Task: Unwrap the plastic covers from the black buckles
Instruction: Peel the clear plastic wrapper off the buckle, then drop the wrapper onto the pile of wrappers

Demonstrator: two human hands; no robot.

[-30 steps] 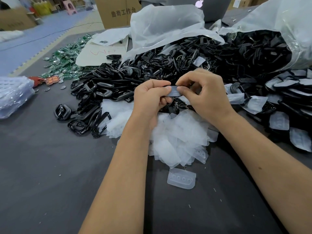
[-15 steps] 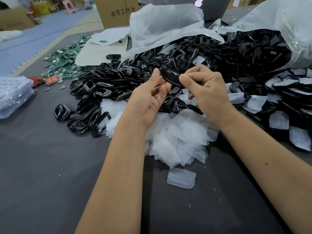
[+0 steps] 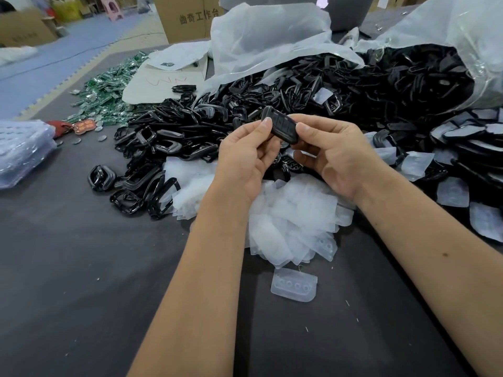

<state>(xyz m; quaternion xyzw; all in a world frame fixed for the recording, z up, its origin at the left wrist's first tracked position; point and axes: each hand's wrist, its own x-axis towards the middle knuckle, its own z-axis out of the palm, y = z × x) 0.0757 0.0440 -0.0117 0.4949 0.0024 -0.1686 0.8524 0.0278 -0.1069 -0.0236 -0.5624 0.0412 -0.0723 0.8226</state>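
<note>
Two hands, left hand (image 3: 246,156), right hand (image 3: 336,153), fingers pinching black buckle (image 3: 280,127) between them

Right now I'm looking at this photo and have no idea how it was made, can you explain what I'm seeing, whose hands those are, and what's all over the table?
No machine here: a person wears a camera on the head, looking down at their own arms. This is that one view. The left hand and right hand pinch one black buckle between them, above the dark table. Behind lies a big pile of black buckles, spilling from a clear plastic bag. Under the wrists sits a heap of removed plastic covers, with one single cover lying apart nearer the person. Far left are green circuit boards.
</note>
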